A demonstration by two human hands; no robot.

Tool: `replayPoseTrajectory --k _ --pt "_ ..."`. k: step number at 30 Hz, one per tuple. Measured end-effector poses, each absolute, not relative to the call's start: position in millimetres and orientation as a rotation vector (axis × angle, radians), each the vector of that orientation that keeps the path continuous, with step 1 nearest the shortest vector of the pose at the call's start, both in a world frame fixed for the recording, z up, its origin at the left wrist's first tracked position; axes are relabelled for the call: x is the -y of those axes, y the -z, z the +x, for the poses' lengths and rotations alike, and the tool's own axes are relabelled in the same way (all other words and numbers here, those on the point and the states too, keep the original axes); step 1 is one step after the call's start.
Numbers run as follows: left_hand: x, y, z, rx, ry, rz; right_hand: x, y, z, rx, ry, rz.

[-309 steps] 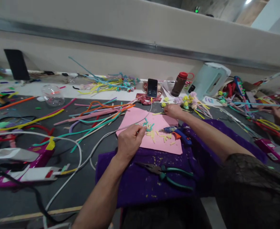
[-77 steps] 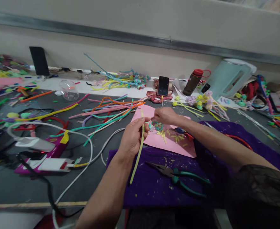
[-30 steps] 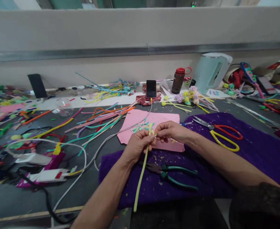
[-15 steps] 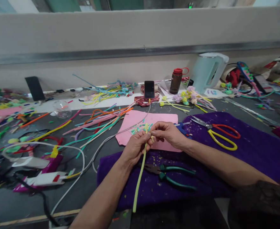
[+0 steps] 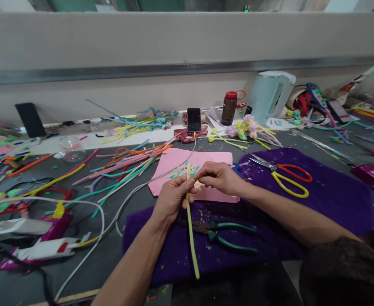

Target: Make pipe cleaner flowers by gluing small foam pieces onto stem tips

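Note:
A pale yellow-green pipe cleaner (image 5: 191, 238) runs down from my left hand (image 5: 175, 193), its lower end hanging over the purple cloth. My left thumb and fingers are closed around it, and a short yellow part sticks up above them. Pinched together at that upper part are the fingertips of my right hand (image 5: 218, 176); the exact spot they grip is partly hidden. Behind the hands, a pink sheet (image 5: 170, 163) carries small green and yellow clippings. Green-handled pliers (image 5: 231, 225) lie on the purple cloth (image 5: 174, 265) below my hands.
Scissors (image 5: 290, 187) with red and yellow handles lie at right. Loose coloured pipe cleaners (image 5: 126, 165) and glue guns (image 5: 43, 250) with cables spread to the left. Farther back stand a phone (image 5: 193, 120), a brown bottle (image 5: 229, 109) and a pale blue kettle (image 5: 266, 97).
The pipe cleaner's lower end has swung from left to right. Both hands stay together, still pinching it, while the whole view has shifted slightly.

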State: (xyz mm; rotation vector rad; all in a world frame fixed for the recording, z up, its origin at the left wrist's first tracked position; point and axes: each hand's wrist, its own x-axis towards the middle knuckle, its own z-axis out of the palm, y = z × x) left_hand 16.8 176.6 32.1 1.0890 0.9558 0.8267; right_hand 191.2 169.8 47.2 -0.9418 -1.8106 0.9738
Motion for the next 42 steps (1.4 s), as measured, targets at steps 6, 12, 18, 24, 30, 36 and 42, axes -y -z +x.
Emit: replayPoseTrajectory --k 6,12,18,24,30,36,42 --pt "-175.9 -30.1 16.4 -0.948 -0.772 1.126 -169.7 -41.1 188.1 1.788 -0.985 -0.961" --pt "-176.4 -29.7 14.7 -0.934 -0.734 1.129 -170.8 -40.4 188.9 1.69 -1.247 -0.94" --pt "-176.9 -30.2 13.7 -0.93 -0.715 1.149 -176.9 -37.1 194.0 1.648 -1.402 -0.918" --pt "-176.1 -33.4 15.0 -0.932 -0.726 1.15 -181.4 -36.5 197.4 1.579 -1.623 -0.846" --pt "-174.4 -35.1 14.8 -0.876 -0.711 1.159 -180.9 -39.0 199.8 1.57 -1.711 -0.766" --pt "-171.7 -34.4 14.6 -0.853 -0.665 1.177 -180.9 -40.7 202.7 1.572 -1.787 -0.745" --pt "-170.4 -30.3 16.0 -0.809 -0.653 1.174 -181.2 -41.4 204.2 1.568 -1.855 -0.766"
